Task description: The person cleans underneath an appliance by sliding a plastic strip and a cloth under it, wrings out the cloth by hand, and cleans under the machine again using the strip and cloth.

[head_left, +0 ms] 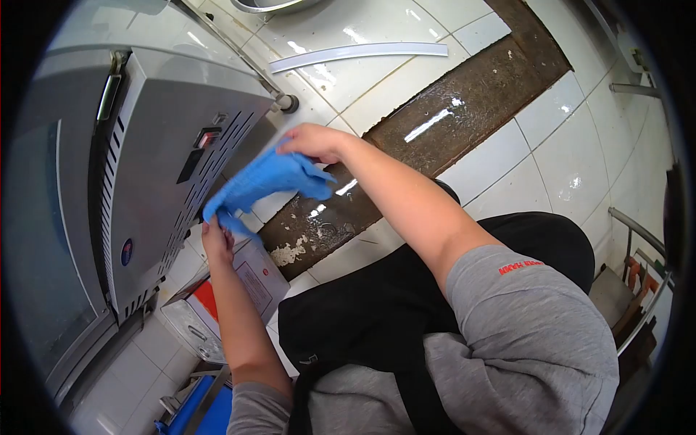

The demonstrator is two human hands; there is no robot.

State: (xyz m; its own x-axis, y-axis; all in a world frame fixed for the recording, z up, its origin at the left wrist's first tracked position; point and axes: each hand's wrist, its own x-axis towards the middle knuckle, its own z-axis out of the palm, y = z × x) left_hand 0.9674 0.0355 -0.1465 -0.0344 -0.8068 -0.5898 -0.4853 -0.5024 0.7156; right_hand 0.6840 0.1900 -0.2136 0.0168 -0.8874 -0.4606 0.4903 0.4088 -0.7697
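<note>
A blue cloth (264, 176) is stretched between my two hands, in front of the grey metal appliance (174, 138). My right hand (310, 141) has its fingers closed on the upper edge of the cloth, and one end hangs loose just below that hand. My left hand (217, 241) pinches the lower left end of the cloth, close to the appliance's slotted panel. A red switch (208, 139) is on that panel, to the left of the cloth.
A wet brown strip (435, 119) crosses the white tiled floor (500, 170). A white curved strip (359, 54) and a metal bowl (272, 6) lie beyond. Below my left hand are a cardboard box (254, 279) and a blue object (199, 406). Metal rails (638, 228) stand at right.
</note>
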